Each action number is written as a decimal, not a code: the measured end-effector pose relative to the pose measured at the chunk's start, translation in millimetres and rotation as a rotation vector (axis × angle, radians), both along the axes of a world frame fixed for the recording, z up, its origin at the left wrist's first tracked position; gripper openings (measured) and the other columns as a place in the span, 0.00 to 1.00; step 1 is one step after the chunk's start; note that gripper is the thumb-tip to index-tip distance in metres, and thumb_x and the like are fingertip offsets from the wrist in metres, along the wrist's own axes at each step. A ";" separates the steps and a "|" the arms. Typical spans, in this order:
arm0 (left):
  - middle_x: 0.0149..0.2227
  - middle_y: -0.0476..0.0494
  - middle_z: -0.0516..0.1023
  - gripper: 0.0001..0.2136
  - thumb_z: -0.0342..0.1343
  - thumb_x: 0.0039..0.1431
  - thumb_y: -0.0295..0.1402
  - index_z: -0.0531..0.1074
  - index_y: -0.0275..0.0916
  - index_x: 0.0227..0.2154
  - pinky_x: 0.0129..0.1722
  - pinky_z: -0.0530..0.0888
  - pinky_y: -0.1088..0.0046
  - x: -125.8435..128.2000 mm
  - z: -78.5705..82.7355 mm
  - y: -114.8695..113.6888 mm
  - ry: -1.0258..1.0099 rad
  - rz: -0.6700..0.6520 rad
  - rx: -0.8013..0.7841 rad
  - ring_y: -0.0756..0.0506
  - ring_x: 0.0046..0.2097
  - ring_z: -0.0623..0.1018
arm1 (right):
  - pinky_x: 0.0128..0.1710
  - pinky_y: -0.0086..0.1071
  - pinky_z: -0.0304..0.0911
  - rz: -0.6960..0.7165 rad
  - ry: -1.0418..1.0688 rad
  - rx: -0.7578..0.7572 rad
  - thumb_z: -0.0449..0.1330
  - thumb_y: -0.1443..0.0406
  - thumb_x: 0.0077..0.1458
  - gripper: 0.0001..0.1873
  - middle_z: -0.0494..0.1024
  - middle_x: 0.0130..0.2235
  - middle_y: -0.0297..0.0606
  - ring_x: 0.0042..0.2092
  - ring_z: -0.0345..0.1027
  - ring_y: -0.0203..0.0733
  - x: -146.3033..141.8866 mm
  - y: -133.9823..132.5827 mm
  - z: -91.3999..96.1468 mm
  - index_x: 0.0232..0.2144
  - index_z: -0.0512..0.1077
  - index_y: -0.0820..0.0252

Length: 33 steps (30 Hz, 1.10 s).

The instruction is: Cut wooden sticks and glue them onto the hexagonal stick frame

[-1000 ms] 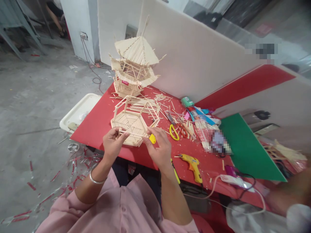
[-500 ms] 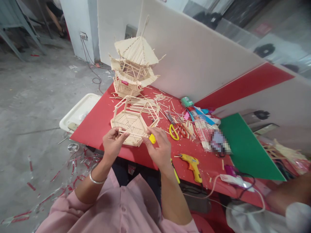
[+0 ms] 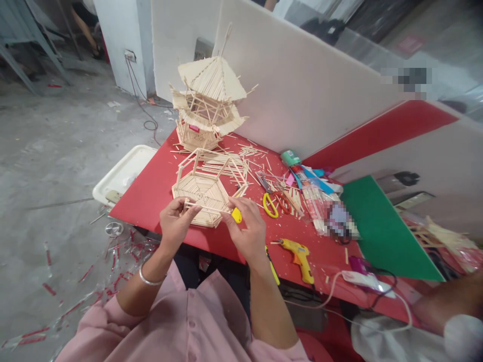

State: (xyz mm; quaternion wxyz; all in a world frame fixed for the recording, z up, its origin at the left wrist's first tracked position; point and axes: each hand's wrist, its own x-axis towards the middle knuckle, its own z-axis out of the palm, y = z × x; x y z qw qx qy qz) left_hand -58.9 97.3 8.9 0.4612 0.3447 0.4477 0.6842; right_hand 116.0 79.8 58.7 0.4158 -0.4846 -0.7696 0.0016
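Note:
Between both hands a thin wooden stick [image 3: 207, 207] stretches over the near side of an octagonal stick frame [image 3: 202, 188]. My left hand [image 3: 174, 220] pinches its left end; the fingers of my right hand [image 3: 245, 223] close on its right end. Whether the stick touches the frame's near posts I cannot tell. The frame has a woven-looking floor of sticks, with upright posts and top rails on its far side. A yellow object [image 3: 236, 215] shows beside my right fingers, partly hidden. Behind the frame rises a tiered stick pagoda [image 3: 211, 100] with sloped roofs.
Loose sticks [image 3: 222, 165] lie behind the frame on the red table [image 3: 145, 201]. Yellow-handled scissors [image 3: 270, 205], a yellow glue gun [image 3: 298, 256] and packaged sticks [image 3: 315, 203] are on the right. A green board [image 3: 388, 226] stands beyond them. Another person's arm [image 3: 449, 301] is at lower right.
Both hands and the stick stay in practically the same place. A bit of a person appears above the white partition at the top.

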 end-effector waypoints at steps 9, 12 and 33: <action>0.21 0.51 0.73 0.13 0.72 0.41 0.38 0.77 0.36 0.25 0.26 0.68 0.78 -0.3 1.6 0.1 -0.012 0.003 -0.006 0.53 0.25 0.70 | 0.52 0.45 0.67 -0.003 -0.009 0.006 0.61 0.63 0.61 0.16 0.79 0.41 0.40 0.48 0.71 0.46 -0.4 0.0 1.5 0.51 0.71 0.53; 0.21 0.51 0.73 0.13 0.72 0.40 0.39 0.77 0.36 0.25 0.26 0.69 0.77 -0.5 2.3 0.0 -0.004 0.007 -0.015 0.52 0.25 0.70 | 0.52 0.46 0.67 0.001 -0.002 0.000 0.61 0.63 0.61 0.16 0.79 0.42 0.40 0.48 0.71 0.46 -0.1 -0.1 1.6 0.52 0.71 0.53; 0.21 0.50 0.72 0.15 0.72 0.40 0.42 0.77 0.36 0.24 0.25 0.68 0.78 -0.6 4.5 -0.7 0.000 0.005 -0.014 0.52 0.24 0.69 | 0.52 0.46 0.67 -0.007 -0.007 0.007 0.61 0.62 0.61 0.16 0.79 0.42 0.40 0.48 0.71 0.46 0.7 0.3 -1.4 0.52 0.71 0.53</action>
